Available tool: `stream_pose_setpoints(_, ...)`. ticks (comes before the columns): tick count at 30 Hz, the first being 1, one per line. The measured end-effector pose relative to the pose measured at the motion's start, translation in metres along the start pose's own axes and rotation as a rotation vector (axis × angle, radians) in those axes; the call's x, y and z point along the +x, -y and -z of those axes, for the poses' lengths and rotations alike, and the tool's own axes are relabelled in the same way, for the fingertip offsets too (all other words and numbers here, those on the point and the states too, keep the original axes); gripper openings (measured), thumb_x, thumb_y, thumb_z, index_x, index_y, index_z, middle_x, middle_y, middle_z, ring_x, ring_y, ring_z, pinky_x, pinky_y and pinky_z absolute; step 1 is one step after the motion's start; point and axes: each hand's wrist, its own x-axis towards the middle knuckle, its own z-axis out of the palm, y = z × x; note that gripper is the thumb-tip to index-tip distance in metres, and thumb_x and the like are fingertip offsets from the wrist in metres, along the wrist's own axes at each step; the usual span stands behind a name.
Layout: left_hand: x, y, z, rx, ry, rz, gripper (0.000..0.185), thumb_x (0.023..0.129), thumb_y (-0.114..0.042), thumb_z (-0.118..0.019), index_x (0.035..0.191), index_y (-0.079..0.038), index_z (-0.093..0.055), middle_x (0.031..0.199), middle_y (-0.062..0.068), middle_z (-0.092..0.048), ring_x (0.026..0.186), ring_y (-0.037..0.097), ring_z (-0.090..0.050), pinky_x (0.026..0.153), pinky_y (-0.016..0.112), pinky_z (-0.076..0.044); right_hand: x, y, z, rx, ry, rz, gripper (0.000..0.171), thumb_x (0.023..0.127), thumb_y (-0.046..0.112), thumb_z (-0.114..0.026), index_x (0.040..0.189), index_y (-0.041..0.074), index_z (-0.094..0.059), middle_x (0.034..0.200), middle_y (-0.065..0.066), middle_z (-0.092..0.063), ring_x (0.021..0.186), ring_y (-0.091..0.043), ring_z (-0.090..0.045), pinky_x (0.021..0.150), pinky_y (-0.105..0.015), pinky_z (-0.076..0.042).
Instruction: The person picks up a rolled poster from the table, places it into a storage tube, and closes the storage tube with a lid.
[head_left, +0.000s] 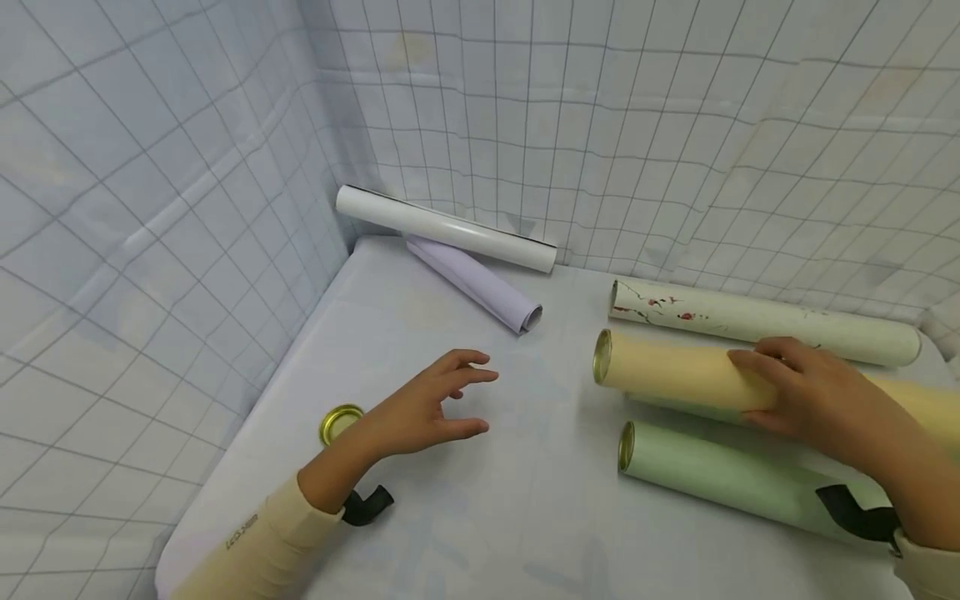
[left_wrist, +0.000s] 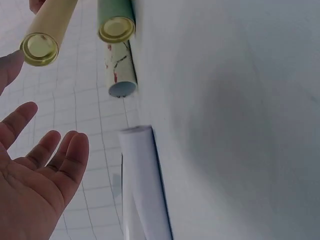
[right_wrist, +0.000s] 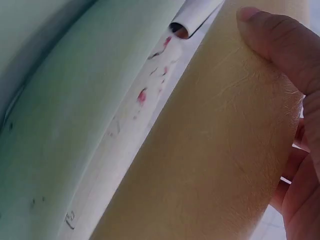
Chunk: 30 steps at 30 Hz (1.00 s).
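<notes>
Two hands over a tabletop (head_left: pixel 465 500) of tubes.
Right hand (head_left: pixel 817 392) grips a yellow cardboard tube (head_left: pixel 675 375); left hand (head_left: pixel 427 408), beside it, hovers with fingers spread, holding nothing.

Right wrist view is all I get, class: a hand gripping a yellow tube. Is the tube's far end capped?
Observer: Yes, the yellow tube ends in a gold cap, seen from the head view.
Operator: What is the other hand doing?
Observer: The left hand is open over the table, holding nothing.
Operator: Any loose lid about?
Observer: A gold lid lies on the table beside the left wrist.
</notes>
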Motion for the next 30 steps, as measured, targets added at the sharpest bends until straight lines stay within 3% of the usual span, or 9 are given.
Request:
stream_pose_setpoints(5,-0.016,0.019,0.012,0.024,-0.014,0.099,0.058,0.089,-0.032,-0.077,0.141,-0.02,-0.055,0.152,0.002,-0.037,0.12,0.032,-0.056,0.092,0.046,-0.053,-0.002,-0.034,-0.007,0.062,0.06,-0.026,0.07,0.095,0.069,-0.038,0.12,0.008,-0.062,0.1,-0.008,-0.057,0.066,-0.02,-0.059,0.055,-0.033,-0.051)
stream_pose_setpoints(7,-0.021,0.026,0.018,0.021,-0.028,0.135,0.057,0.089,-0.033,-0.076,0.141,-0.02,-0.055,0.152,0.002,-0.036,0.118,0.035,-0.057,0.09,0.049,-0.053,-0.003,-0.044,-0.01,0.09,0.107,-0.06,0.063,0.091,0.064,-0.058,0.122,0.009,-0.059,0.102,-0.008,-0.057,0.069,-0.021,-0.061,0.056,-0.036,-0.052)
stream_pose_setpoints(10,-0.028,0.033,0.027,0.017,-0.043,0.184,0.058,0.09,-0.036,-0.075,0.141,-0.019,-0.054,0.153,0.002,-0.035,0.114,0.038,-0.058,0.089,0.052,-0.052,-0.004,-0.057,-0.018,0.119,0.184,-0.11,0.063,0.076,0.037,-0.086,0.125,0.011,-0.056,0.106,-0.009,-0.056,0.075,-0.025,-0.063,0.059,-0.043,-0.053)
stream_pose_setpoints(12,-0.033,0.036,0.032,0.023,-0.044,0.204,0.059,0.09,-0.039,-0.074,0.142,-0.017,-0.054,0.154,0.003,-0.034,0.114,0.039,-0.058,0.09,0.054,-0.051,-0.004,-0.063,-0.023,0.131,0.234,-0.144,0.073,0.064,0.015,-0.093,0.127,0.011,-0.054,0.109,-0.011,-0.055,0.079,-0.026,-0.063,0.061,-0.044,-0.053)
stream_pose_setpoints(21,-0.04,0.055,0.05,0.083,-0.062,0.19,0.059,0.09,-0.029,-0.076,0.14,-0.005,-0.054,0.15,0.015,-0.039,0.13,0.03,-0.047,0.095,0.048,-0.051,0.004,-0.086,-0.045,0.236,0.415,-0.287,0.068,0.076,0.016,-0.088,0.132,0.009,-0.05,0.118,-0.017,-0.055,0.097,-0.03,-0.06,0.074,-0.048,-0.051)
stream_pose_setpoints(27,-0.049,0.064,0.05,0.047,-0.052,0.244,0.062,0.091,-0.036,-0.075,0.141,-0.006,-0.053,0.151,0.014,-0.038,0.131,0.029,-0.045,0.098,0.049,-0.048,0.008,-0.092,-0.058,0.303,0.557,-0.39,0.063,0.084,0.018,-0.081,0.136,0.008,-0.047,0.12,-0.02,-0.053,0.089,-0.02,-0.056,0.074,-0.04,-0.049)
stream_pose_setpoints(30,-0.054,0.066,0.05,0.052,-0.046,0.255,0.063,0.091,-0.039,-0.073,0.141,-0.006,-0.053,0.151,0.014,-0.037,0.13,0.031,-0.046,0.098,0.05,-0.048,0.006,-0.091,-0.059,0.314,0.594,-0.437,0.062,0.085,0.016,-0.079,0.138,0.007,-0.047,0.123,-0.021,-0.053,0.09,-0.022,-0.056,0.076,-0.042,-0.049)
